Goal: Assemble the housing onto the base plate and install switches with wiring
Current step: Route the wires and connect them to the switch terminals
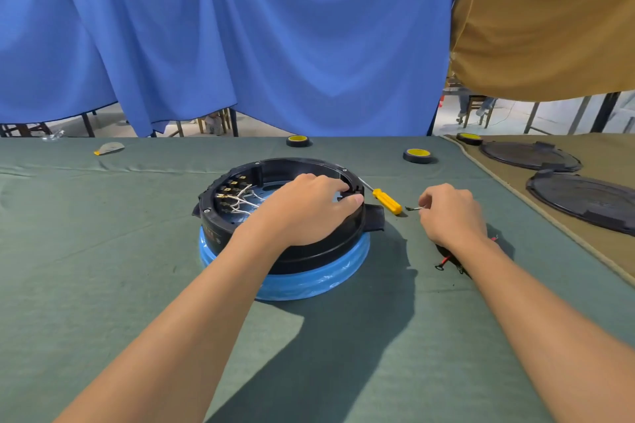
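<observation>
Gripping the rim of the round black plastic housing (220, 216), the left hand (309, 206) steadies it; just right of that rim — pointing at it — the right hand (450, 213) pinches a small dark-tipped wire (412, 208).

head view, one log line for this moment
left hand: grips housing rim | right hand: pinches small wire | screwdriver: lying beside housing

The green-clothed table (103, 251) bears a blue-wrapped base (309, 282), a yellow screwdriver (387, 201) and, perhaps, a tape roll (417, 155).
</observation>
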### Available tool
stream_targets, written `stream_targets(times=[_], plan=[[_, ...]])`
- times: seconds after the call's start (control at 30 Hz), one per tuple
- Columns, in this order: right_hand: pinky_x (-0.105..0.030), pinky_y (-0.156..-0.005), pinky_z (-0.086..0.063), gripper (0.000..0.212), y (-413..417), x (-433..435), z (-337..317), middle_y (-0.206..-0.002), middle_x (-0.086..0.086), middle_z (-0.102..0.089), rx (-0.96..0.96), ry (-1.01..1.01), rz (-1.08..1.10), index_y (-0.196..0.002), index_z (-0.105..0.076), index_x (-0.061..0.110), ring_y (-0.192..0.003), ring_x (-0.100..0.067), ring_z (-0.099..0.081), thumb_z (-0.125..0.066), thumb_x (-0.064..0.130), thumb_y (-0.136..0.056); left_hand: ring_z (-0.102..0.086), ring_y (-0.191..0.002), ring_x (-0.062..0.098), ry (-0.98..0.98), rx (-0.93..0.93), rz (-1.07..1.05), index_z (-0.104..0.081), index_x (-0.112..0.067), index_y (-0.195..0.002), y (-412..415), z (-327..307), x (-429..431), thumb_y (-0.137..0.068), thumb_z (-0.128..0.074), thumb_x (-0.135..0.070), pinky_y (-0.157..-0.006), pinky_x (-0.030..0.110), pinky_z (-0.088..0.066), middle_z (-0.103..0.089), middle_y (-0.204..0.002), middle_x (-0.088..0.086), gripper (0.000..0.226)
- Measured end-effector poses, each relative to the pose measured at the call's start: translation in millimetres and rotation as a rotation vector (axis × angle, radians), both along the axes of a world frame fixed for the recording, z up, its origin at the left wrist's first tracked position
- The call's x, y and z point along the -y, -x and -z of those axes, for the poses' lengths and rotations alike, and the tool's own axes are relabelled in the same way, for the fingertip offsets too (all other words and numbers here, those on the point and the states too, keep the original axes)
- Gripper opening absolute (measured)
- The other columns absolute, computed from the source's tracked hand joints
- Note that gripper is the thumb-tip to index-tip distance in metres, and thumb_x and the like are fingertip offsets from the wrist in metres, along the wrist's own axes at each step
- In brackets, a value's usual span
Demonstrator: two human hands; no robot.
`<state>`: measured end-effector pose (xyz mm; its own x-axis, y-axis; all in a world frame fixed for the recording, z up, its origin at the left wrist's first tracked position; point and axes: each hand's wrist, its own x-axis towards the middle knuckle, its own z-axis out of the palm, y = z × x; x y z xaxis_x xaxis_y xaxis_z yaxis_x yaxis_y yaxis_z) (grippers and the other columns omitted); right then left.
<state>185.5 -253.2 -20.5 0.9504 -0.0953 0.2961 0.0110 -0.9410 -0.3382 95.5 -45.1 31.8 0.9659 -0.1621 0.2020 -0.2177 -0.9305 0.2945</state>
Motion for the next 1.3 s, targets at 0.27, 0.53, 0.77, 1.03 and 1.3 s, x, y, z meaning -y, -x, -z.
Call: stream_targets(times=[0.27, 0.53, 0.77, 1.03, 1.3], plan=[[-0.036, -0.089, -0.046, 0.022, 4, -2, -1, -0.101, -0.008, -0.068, 0.068, -0.244, -0.067, -0.106, -0.068, 0.013, -0.109, -0.028, -0.054, -0.062, 0.001, -0.089, -0.053, -0.115, 0.027, 0.052, -0.005, -0.025, -0.063, -0.015, -0.118, 2, 1, -1, -0.098, -0.039, -0.049, -0.093, 0.042, -0.046, -0.066, -0.117, 0.009, 0.047], [-0.038, -0.081, -0.057, 0.020, 30, -15, -30, -0.084, -0.003, -0.072, 0.138, -0.761, -0.285, -0.094, -0.071, 0.015, -0.083, -0.022, -0.069, -0.077, 0.004, -0.078, -0.059, -0.105, 0.023, 0.131, 0.073, -0.016, -0.065, -0.015, -0.111, 5, 0, -3, -0.098, -0.044, -0.042, -0.091, 0.044, -0.050, -0.069, -0.107, 0.003, 0.037], [-0.023, -0.065, -0.056, 0.031, 62, -40, -52, -0.085, -0.016, -0.074, -0.118, -1.171, -0.743, -0.102, -0.067, 0.001, -0.077, -0.021, -0.071, -0.071, -0.013, -0.075, -0.066, -0.099, 0.004, 0.699, 0.203, 0.137, -0.069, -0.025, -0.117, 12, -7, -14, -0.092, -0.065, -0.025, -0.094, 0.028, -0.052, -0.073, -0.107, -0.007, 0.026], [-0.034, -0.080, -0.058, 0.032, 72, -54, -54, -0.082, -0.008, -0.076, -0.054, -0.983, -0.744, -0.097, -0.068, 0.012, -0.080, -0.026, -0.073, -0.075, -0.009, -0.074, -0.070, -0.082, 0.009, 0.757, 0.287, 0.142, -0.078, -0.017, -0.096, 12, -7, -14, -0.083, -0.075, -0.017, -0.080, 0.029, -0.055, -0.076, -0.084, -0.004, 0.013], [-0.031, -0.082, -0.058, 0.021, 80, -67, -59, -0.083, 0.003, -0.075, 0.151, -0.826, -0.719, -0.093, -0.071, 0.019, -0.081, -0.010, -0.071, -0.076, 0.003, -0.079, -0.069, -0.066, 0.017, 0.982, 0.310, 0.061, -0.076, -0.010, -0.085, 9, -7, -20, -0.079, -0.079, -0.012, -0.071, 0.031, -0.057, -0.074, -0.073, 0.005, 0.007]])
